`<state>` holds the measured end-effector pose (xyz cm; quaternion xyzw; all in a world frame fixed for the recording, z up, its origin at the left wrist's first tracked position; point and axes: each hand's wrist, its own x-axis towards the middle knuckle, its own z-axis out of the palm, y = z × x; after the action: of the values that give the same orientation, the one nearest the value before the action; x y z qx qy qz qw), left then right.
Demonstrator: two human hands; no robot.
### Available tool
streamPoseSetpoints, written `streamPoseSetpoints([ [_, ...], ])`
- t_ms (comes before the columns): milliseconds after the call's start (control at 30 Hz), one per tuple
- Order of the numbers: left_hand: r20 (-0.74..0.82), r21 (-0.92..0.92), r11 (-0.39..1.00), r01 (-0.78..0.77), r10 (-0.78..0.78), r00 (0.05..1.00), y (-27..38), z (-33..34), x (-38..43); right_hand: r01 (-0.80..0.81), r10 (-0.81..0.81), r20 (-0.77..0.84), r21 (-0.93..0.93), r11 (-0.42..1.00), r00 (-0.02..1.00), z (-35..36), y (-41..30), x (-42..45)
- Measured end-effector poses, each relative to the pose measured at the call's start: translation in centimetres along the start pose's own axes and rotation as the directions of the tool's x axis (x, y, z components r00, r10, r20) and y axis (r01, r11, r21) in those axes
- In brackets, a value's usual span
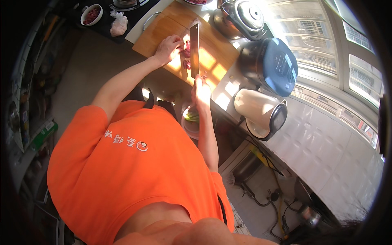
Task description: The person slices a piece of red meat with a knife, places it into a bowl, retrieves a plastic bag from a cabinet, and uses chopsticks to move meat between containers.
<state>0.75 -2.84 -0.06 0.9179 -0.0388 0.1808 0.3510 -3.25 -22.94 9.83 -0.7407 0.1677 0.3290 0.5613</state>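
On a wooden cutting board (pixel 159 32) lie dark red pieces of raw meat (pixel 187 63), partly in bright sunlight. My left hand (pixel 169 49) holds the meat from the left, its fingers bent and the fingertips against it. My right hand (pixel 202 91) grips the handle of a cleaver (pixel 194 52) at the board's near edge. The blade points away from me, upright on its edge, just right of the meat and close to my left fingertips. Whether the edge is in the meat is hidden behind the blade. Small scraps lie right of the handle.
Beyond the board stand a metal kettle (pixel 242 18), a blue-lidded rice cooker (pixel 280 65) and a beige electric kettle (pixel 255 102). At far left are a white bowl of meat (pixel 92 14), a tied plastic bag (pixel 118 26) and a stove burner (pixel 125 3). Below the counter, a container holds greens (pixel 191 116).
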Motion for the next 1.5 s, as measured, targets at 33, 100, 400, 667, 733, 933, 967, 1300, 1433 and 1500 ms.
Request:
streamPoseSetpoints([
  [33, -0.072, -0.065, 0.997, 0.042, -0.046, 0.996, 0.6, -0.5, 0.2, 0.145, -0.146, -0.007, -0.053, 0.988, 0.989, -0.2, 1.4, 0.6],
  [100, -0.141, -0.131, 0.988, 0.079, -0.098, 0.985, 0.7, -1.2, 0.1, 0.287, -0.289, -0.004, -0.106, 0.952, 0.957, -0.4, 3.2, 1.3],
  [400, -0.141, -0.203, 0.965, 0.165, -0.196, 0.970, -1.9, -4.2, -2.5, 0.478, -0.476, 0.079, -0.281, 0.832, 0.876, 0.0, 7.1, 2.4],
  [667, -0.091, -0.142, 0.986, -0.087, 0.074, 0.993, -0.6, -1.4, -0.2, 0.623, -0.746, 0.327, -0.768, 0.147, 0.580, 1.0, 5.2, 0.9],
  [733, -0.079, -0.144, 0.985, -0.100, 0.089, 0.993, -0.9, -0.9, -0.2, 0.606, -0.727, 0.320, -0.778, 0.163, 0.607, 1.1, 5.4, 0.9],
  [933, -0.056, -0.138, 0.984, -0.109, 0.102, 0.993, -1.3, -0.8, -0.2, 0.214, -0.274, -0.021, -0.564, 0.797, 0.962, 3.3, 1.6, 2.2],
  [967, -0.051, -0.156, 0.982, -0.105, 0.098, 0.994, -1.1, -0.8, -0.1, 0.240, -0.308, -0.021, -0.577, 0.780, 0.951, 3.6, 1.6, 3.5],
  [1300, -0.067, -0.055, 0.989, -0.137, 0.133, 0.989, -1.4, -0.5, -0.5, 0.178, -0.176, 0.031, -0.262, 0.949, 0.984, 1.8, 0.9, 4.4],
  [1433, -0.018, -0.374, 0.925, 0.071, -0.083, 0.996, -0.1, -1.6, -0.5, -0.130, 0.128, 0.095, 0.014, 0.991, 0.987, 0.4, -0.6, -0.8],
  [1500, -0.018, -0.281, 0.956, 0.084, -0.093, 0.996, -0.5, -2.2, -0.8, -0.129, 0.127, 0.035, 0.066, 0.989, 0.991, 0.5, -0.7, -1.3],
])
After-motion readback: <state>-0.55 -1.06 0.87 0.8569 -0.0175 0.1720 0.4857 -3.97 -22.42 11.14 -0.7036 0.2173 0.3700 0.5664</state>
